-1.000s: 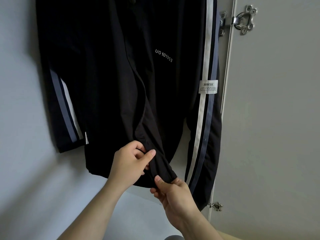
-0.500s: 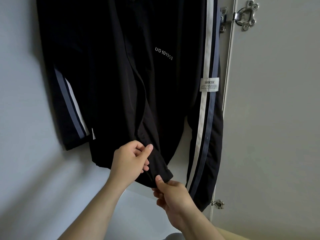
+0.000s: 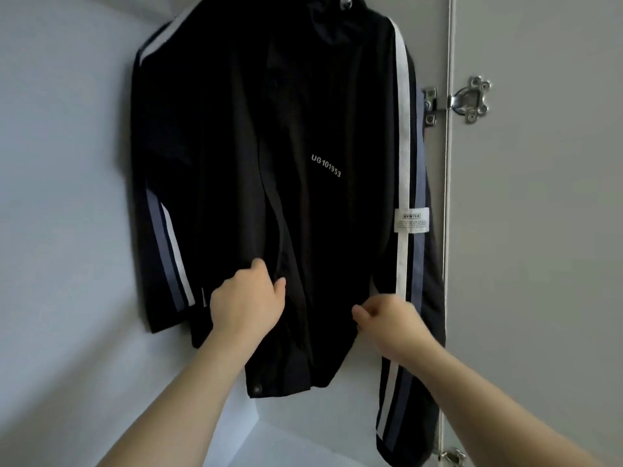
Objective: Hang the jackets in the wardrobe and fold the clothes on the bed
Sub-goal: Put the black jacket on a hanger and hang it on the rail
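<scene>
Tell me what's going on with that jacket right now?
A person is handling a black jacket with white and blue sleeve stripes, which hangs inside the pale grey wardrobe. The left hand grips it at the front opening. The right hand, fingers curled, meets the fabric beside the striped sleeve; its grip is unclear.

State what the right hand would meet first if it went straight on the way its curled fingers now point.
The black jacket: the right hand points left and slightly up at its front panel, beside the striped sleeve. It may already touch the fabric; depth is unclear.
</scene>
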Demonstrator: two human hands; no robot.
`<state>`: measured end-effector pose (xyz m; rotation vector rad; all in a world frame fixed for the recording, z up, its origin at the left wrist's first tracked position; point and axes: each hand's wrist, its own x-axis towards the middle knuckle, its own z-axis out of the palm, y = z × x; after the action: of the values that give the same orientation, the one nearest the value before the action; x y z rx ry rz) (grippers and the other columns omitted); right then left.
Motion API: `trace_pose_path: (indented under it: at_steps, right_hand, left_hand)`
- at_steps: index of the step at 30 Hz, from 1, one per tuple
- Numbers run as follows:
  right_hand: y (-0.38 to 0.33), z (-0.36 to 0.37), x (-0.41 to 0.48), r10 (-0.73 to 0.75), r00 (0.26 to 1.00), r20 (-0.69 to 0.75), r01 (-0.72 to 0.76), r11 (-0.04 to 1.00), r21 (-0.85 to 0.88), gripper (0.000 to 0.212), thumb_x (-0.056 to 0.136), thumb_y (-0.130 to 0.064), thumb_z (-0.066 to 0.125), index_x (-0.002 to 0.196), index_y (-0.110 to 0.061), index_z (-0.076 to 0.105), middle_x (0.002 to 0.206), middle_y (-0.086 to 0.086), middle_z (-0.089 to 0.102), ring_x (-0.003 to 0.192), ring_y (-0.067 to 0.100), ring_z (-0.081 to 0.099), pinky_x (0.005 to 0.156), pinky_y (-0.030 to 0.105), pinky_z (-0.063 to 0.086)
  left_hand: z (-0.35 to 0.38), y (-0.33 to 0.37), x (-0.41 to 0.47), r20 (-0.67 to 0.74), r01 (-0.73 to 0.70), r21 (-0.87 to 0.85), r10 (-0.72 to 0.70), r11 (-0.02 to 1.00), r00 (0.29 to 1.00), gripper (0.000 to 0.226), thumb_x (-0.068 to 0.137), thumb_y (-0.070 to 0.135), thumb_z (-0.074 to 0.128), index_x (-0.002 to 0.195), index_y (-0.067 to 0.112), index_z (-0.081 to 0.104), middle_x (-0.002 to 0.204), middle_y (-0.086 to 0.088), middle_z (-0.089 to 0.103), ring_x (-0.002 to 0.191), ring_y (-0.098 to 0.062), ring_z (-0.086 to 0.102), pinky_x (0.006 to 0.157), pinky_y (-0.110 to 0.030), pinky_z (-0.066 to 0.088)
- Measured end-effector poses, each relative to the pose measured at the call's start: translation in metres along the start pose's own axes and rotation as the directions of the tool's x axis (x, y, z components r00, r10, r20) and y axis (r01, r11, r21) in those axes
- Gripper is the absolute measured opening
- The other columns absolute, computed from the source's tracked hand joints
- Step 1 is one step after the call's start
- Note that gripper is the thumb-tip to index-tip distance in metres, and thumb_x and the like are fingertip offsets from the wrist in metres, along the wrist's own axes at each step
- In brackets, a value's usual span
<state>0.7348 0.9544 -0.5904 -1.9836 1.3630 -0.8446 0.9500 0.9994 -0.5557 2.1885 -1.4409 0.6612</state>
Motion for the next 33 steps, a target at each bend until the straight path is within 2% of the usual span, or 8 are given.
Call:
trace_pose_path:
  at_steps: [4,7,10,14,20,23,28,33]
  right_hand:
    - [-0.034,-0.048,0.019,-0.109,0.986,-0.128,0.101,0.992,-0.072,0.017,0.102,-0.029,0.054,0.089,-0.026,0.064,0.078,-0.008,0.066,0.065,0.002,0.058,0.049,0.013,0.037]
    - [-0.056,-0.076,0.024,-0.156,0.969,-0.191,0.139,0.985,-0.099,0.015,0.101,-0.025,0.051,0.096,-0.025,0.065,0.083,-0.004,0.066,0.07,0.007,0.059,0.051,0.016,0.039]
    - [-0.07,-0.096,0.026,-0.19,0.952,-0.24,0.163,0.978,-0.129,0.016,0.1,-0.021,0.05,0.107,-0.021,0.065,0.091,-0.004,0.066,0.077,0.01,0.061,0.057,0.02,0.044]
    - [-0.083,-0.108,0.029,-0.204,0.939,-0.275,0.167,0.974,-0.152,0.027,0.098,-0.021,0.055,0.125,-0.018,0.058,0.106,0.001,0.063,0.09,0.019,0.061,0.073,0.027,0.049]
    - [-0.107,-0.114,0.039,-0.214,0.919,-0.332,0.163,0.971,-0.176,0.041,0.098,-0.024,0.055,0.137,-0.02,0.046,0.125,0.006,0.048,0.105,0.025,0.053,0.077,0.033,0.044]
    - [-0.122,-0.117,0.049,-0.261,0.829,-0.495,0.169,0.96,-0.223,0.04,0.096,-0.024,0.054,0.135,-0.021,0.046,0.133,0.01,0.043,0.121,0.03,0.042,0.091,0.039,0.043]
    - [-0.14,-0.13,0.084,-0.314,0.563,-0.765,0.229,0.948,-0.221,0.043,0.092,-0.028,0.059,0.132,-0.017,0.047,0.136,0.012,0.041,0.126,0.036,0.038,0.105,0.047,0.031]
    - [-0.16,-0.151,0.117,-0.268,0.538,-0.799,0.284,0.95,-0.127,0.048,0.099,-0.035,0.053,0.142,-0.018,0.04,0.135,0.011,0.047,0.127,0.033,0.042,0.105,0.046,0.032]
  left_hand:
    - [-0.032,0.024,0.051,-0.105,-0.07,-0.062,0.063,0.996,0.993,0.04,0.099,0.05,0.053,0.119,0.016,0.048,0.084,0.001,0.064,0.069,-0.022,0.066,0.059,-0.038,0.058]
    - [-0.047,0.033,0.079,-0.123,-0.075,0.045,0.08,0.996,0.989,0.051,0.095,0.051,0.061,0.127,0.014,0.044,0.103,-0.004,0.064,0.08,-0.026,0.068,0.062,-0.037,0.057]
    - [-0.055,0.024,0.099,-0.056,-0.007,0.148,0.015,0.989,0.998,0.056,0.093,0.036,0.069,0.134,0.013,0.04,0.11,-0.008,0.059,0.082,-0.025,0.066,0.059,-0.035,0.051]
    - [-0.058,0.004,0.112,0.009,0.072,0.188,-0.075,0.979,0.997,0.053,0.089,0.015,0.069,0.134,0.011,0.041,0.105,-0.008,0.061,0.084,-0.025,0.065,0.059,-0.035,0.049]
    - [-0.098,0.025,0.136,-0.173,-0.092,-0.004,0.09,0.996,0.981,0.029,0.098,0.033,0.058,0.118,0.014,0.048,0.088,0.0,0.06,0.07,-0.021,0.063,0.061,-0.036,0.057]
    - [-0.13,0.058,0.151,-0.304,-0.191,-0.062,0.163,0.98,0.939,0.026,0.097,0.034,0.058,0.114,0.017,0.049,0.097,-0.001,0.063,0.078,-0.025,0.066,0.07,-0.042,0.059]
    - [-0.153,0.108,0.161,-0.475,-0.327,-0.136,0.228,0.935,0.85,0.018,0.096,0.033,0.06,0.106,0.023,0.049,0.103,0.003,0.057,0.082,-0.023,0.065,0.074,-0.043,0.058]
    - [-0.176,0.12,0.187,-0.572,-0.329,-0.206,0.159,0.921,0.804,0.027,0.094,0.031,0.062,0.114,0.018,0.049,0.122,-0.005,0.051,0.091,-0.029,0.066,0.076,-0.044,0.059]
